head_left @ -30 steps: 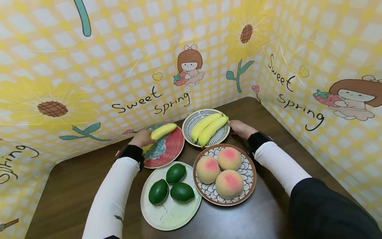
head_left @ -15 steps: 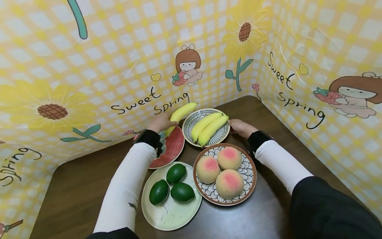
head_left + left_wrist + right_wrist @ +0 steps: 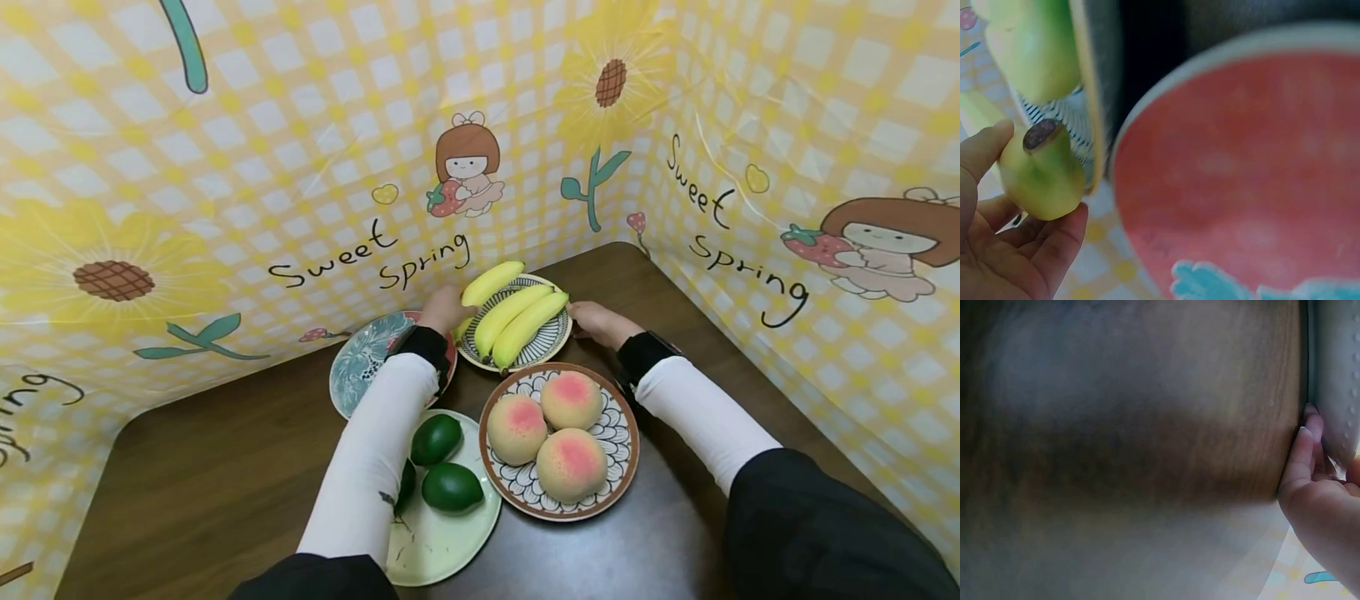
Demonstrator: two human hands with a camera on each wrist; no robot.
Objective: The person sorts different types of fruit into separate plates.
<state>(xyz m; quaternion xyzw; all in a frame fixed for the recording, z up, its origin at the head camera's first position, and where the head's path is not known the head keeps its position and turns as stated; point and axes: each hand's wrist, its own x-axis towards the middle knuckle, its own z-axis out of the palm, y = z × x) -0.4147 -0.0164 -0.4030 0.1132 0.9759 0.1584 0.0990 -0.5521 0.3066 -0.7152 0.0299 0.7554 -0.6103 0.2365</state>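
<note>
My left hand [image 3: 444, 308] grips a yellow banana [image 3: 491, 283] at its stem end, over the left side of a patterned bowl [image 3: 564, 340]. In the left wrist view, thumb and fingers wrap that banana [image 3: 1044, 181], its dark cut stem facing the camera. Two more bananas [image 3: 525, 327] lie side by side in the bowl. My right hand [image 3: 602, 323] holds the bowl's right rim. From the right wrist view, its fingers [image 3: 1300, 459] lie along the bowl's outer wall [image 3: 1338, 381], with the thumb mostly out of frame.
A red and teal plate [image 3: 356, 367] stands left of the bowl, partly behind my left forearm. In front are a pale green plate [image 3: 450, 554] with green lemon-shaped fruits [image 3: 452, 488] and a brown-rimmed plate [image 3: 633, 454] with three peaches [image 3: 572, 465]. Checkered cloth walls [image 3: 315, 167] enclose the brown table [image 3: 217, 467].
My left hand has lifted the banana off the red plate and carried it right, over the bowl. My right hand has stayed at the bowl's rim.
</note>
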